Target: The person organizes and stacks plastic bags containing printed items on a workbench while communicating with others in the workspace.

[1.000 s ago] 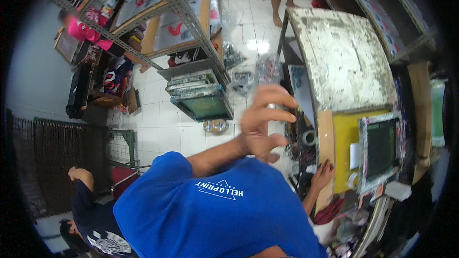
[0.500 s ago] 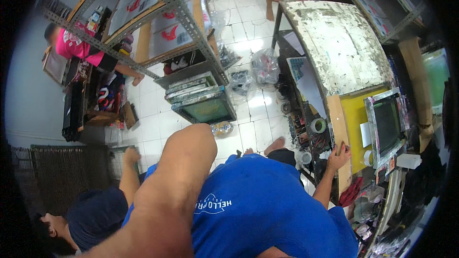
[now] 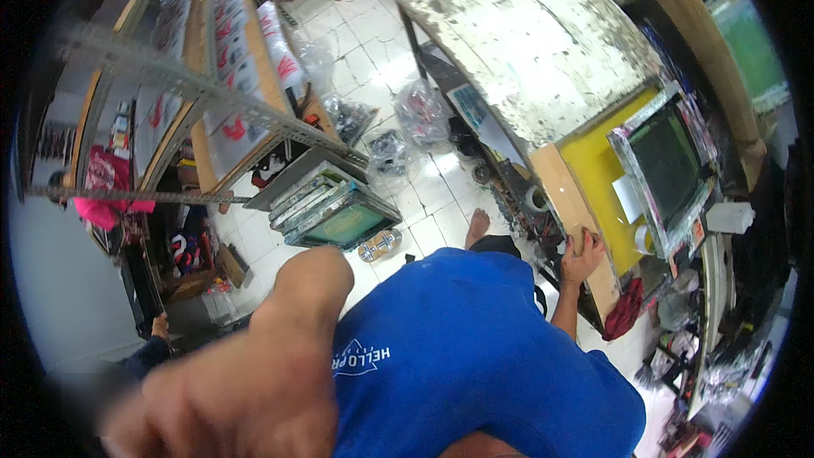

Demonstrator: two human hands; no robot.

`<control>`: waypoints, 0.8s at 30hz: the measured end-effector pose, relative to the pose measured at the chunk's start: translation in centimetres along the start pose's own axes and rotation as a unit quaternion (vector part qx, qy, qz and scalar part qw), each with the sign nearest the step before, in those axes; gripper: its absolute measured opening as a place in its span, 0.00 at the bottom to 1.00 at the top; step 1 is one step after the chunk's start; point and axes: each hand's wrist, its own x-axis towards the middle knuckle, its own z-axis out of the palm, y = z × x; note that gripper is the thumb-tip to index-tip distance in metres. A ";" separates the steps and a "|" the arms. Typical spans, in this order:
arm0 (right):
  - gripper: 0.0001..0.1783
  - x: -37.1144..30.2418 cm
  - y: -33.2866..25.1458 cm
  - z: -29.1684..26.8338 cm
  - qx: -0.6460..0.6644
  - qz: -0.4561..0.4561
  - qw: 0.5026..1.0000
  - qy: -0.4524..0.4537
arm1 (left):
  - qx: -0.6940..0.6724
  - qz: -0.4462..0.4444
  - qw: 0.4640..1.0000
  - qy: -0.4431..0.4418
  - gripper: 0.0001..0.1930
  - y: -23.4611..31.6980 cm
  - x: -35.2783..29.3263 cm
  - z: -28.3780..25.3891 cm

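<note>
My left arm is raised and bent close in front of me. My left hand (image 3: 233,394) looms at the lower left, badly blurred, its fingers too smeared to read. My right hand (image 3: 581,259) rests on a bare wooden plank (image 3: 555,180) along the table's edge, its bent fingers apart and no held thing visible. Beside the plank lies a yellow board (image 3: 585,153). A framed printing screen (image 3: 670,165) with a dark mesh leans at the board's far right. A tape roll (image 3: 644,240) and a white sheet (image 3: 626,198) sit by the screen.
A paint-worn white tabletop (image 3: 530,42) stands ahead. Stacked screen frames (image 3: 339,216) sit under a metal drying rack (image 3: 288,123) on the left. Plastic bags (image 3: 421,110) lie on the tiled floor. A person in pink (image 3: 106,187) and another person's hand (image 3: 160,326) are at left.
My view has turned and shifted. My left hand has come into view at the lower left, close and blurred. My right hand stays on the plank. The dark-sleeved person at left is now mostly hidden.
</note>
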 end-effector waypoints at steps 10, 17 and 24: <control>0.18 4.3 -0.2 1.8 0.051 -0.017 0.997 -0.055 | 0.258 -0.718 0.618 -0.189 0.22 -4.3 -39.0 -2.8; 0.17 7.1 0.0 4.1 0.093 -0.048 0.991 -0.079 | 0.243 -0.960 0.125 0.065 0.26 12.1 -52.0 -10.5; 0.18 9.0 0.0 6.0 0.083 -0.061 0.991 -0.086 | 0.356 -0.921 0.143 -0.068 0.29 18.4 -52.6 -9.9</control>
